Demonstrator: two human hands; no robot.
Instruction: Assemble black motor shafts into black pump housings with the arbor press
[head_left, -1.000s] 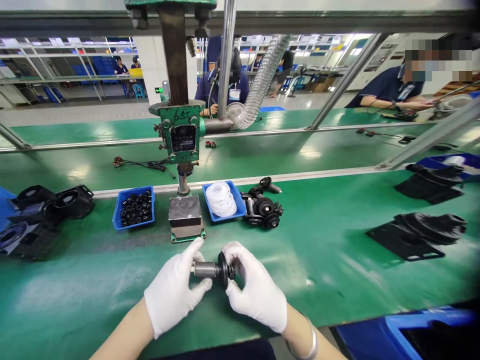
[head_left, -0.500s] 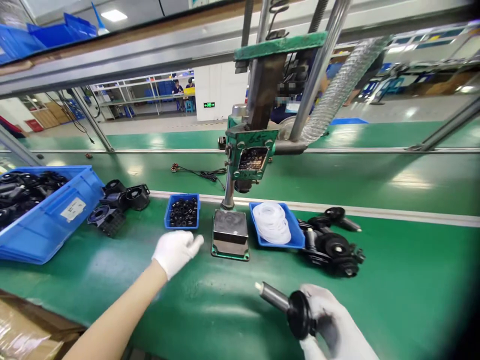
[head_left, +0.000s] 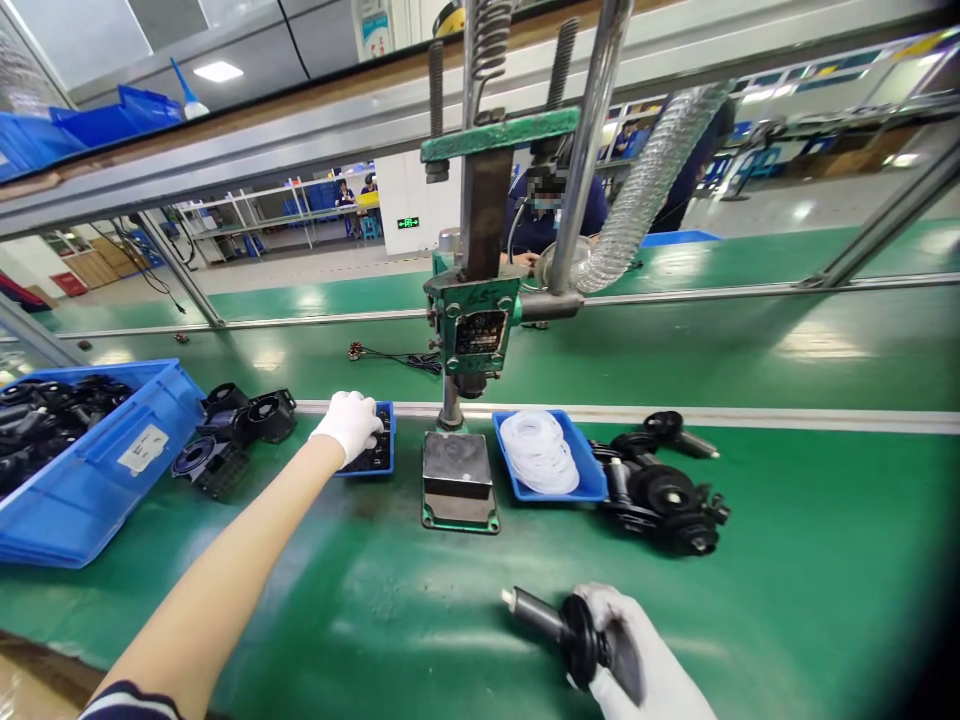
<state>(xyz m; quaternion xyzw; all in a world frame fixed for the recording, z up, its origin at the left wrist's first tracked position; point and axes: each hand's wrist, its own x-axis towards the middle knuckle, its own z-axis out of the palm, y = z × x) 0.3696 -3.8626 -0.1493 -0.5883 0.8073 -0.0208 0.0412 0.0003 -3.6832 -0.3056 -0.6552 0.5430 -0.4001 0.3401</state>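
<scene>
My left hand [head_left: 349, 425], in a white glove, is over the small blue bin [head_left: 391, 440] of small black parts [head_left: 380, 452]. Its fingers are bent downward and together at the parts; what lies between the fingertips is hidden. Low on the right, my gloved right hand [head_left: 626, 640] is wrapped round a black part with a round flange and a grey-black cylinder [head_left: 536, 612] ending in a white tip. That part is held above the table, its tip pointing left. Between the hands, farther back, stands a green hand press [head_left: 472, 325] over a metal block [head_left: 456, 460].
A blue bin [head_left: 592, 482] of white rings [head_left: 540, 450] sits right of the press, beside a pile of black assemblies [head_left: 667, 490]. Black housings [head_left: 247, 420] and a large blue bin [head_left: 112, 480] are at left. A person [head_left: 592, 205] is behind the press.
My left hand has moved forward from in front of the small bin to over its parts. My right hand keeps hold of the flanged part, slightly lower and farther left in view.
</scene>
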